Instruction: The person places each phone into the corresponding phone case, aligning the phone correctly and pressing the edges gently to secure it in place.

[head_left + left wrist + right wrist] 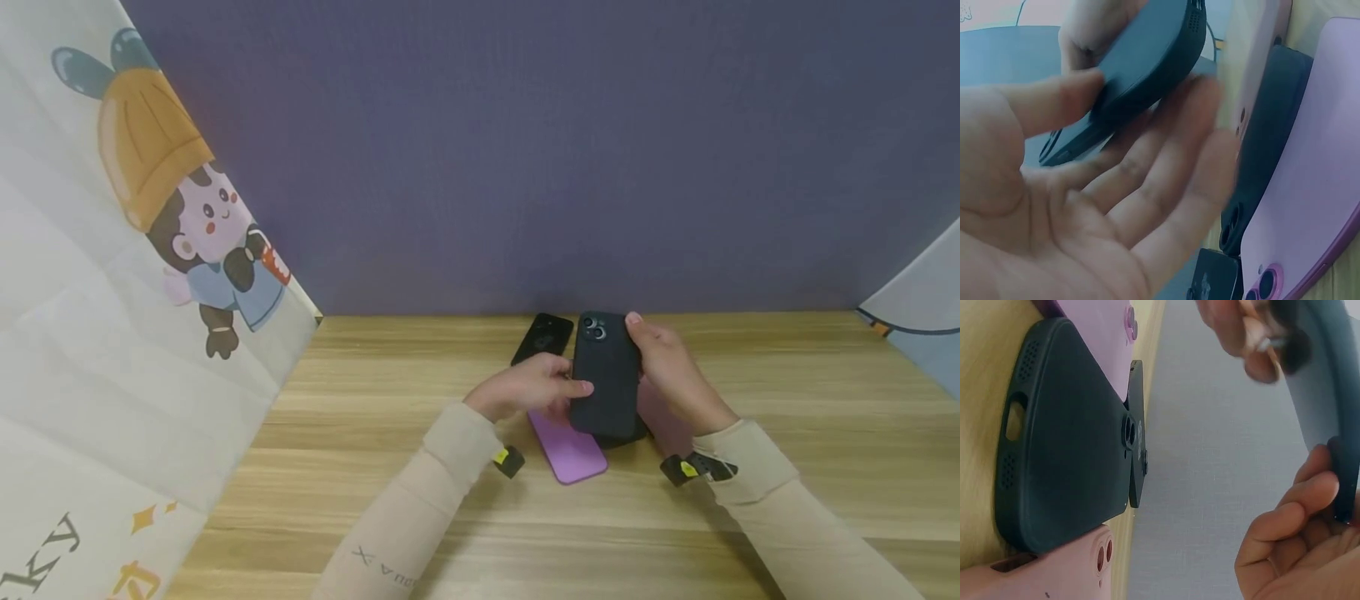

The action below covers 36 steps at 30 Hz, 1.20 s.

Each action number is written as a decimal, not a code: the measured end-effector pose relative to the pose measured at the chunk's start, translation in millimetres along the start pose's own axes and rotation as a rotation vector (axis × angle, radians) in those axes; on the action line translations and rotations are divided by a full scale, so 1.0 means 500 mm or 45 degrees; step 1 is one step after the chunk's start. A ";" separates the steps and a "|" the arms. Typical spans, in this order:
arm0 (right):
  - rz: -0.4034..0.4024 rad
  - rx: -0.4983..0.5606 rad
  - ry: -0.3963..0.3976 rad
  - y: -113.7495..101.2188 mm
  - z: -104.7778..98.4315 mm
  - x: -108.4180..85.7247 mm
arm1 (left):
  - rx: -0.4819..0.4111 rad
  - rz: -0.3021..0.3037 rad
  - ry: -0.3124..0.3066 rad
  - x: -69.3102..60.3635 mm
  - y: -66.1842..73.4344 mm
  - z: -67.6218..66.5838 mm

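Observation:
Both hands hold a black phone (609, 375) that appears to be in a matte case, upright with its camera lenses at the top left. My left hand (531, 385) pinches its lower left side, the thumb lying on the back and the fingers behind. At the upper right edge, my right hand (671, 367) grips it with the thumb along the side. In the left wrist view the dark phone (1147, 56) is tilted between the left thumb and fingers. The right wrist view has the right hand's curled fingers (1288, 528) around a lower corner.
Below the hands lie a purple phone case (572, 454), a black case (1072, 437) with an open port cutout and a pink case (1054, 569). Behind them is another black phone-shaped item (546, 335). A dark panel (525, 167) rises at the wooden table's (360, 433) back edge.

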State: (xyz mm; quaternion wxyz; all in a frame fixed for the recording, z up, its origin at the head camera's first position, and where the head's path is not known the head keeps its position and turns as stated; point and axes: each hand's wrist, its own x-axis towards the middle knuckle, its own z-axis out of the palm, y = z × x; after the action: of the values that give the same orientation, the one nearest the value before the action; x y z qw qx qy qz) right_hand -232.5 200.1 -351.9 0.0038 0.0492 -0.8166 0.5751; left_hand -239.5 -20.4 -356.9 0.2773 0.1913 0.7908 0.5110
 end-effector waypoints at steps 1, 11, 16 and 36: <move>0.004 0.002 -0.002 0.000 0.001 0.001 | -0.001 0.007 0.045 0.001 0.002 0.000; 0.011 0.019 -0.048 -0.001 0.008 0.002 | -0.138 0.098 0.355 0.011 0.014 -0.001; 0.001 0.030 -0.089 -0.001 0.014 0.001 | -0.233 0.134 0.441 0.012 0.014 -0.004; 0.029 0.028 -0.173 -0.006 0.028 -0.007 | -0.228 0.116 0.585 0.008 0.008 -0.002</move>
State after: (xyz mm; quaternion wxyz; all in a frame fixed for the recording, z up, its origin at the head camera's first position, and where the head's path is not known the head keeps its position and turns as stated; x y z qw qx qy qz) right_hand -228.0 186.5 -354.1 -0.0587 0.0787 -0.8090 0.5795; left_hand -243.4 -17.1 -353.7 0.0827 0.0803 0.7751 0.6212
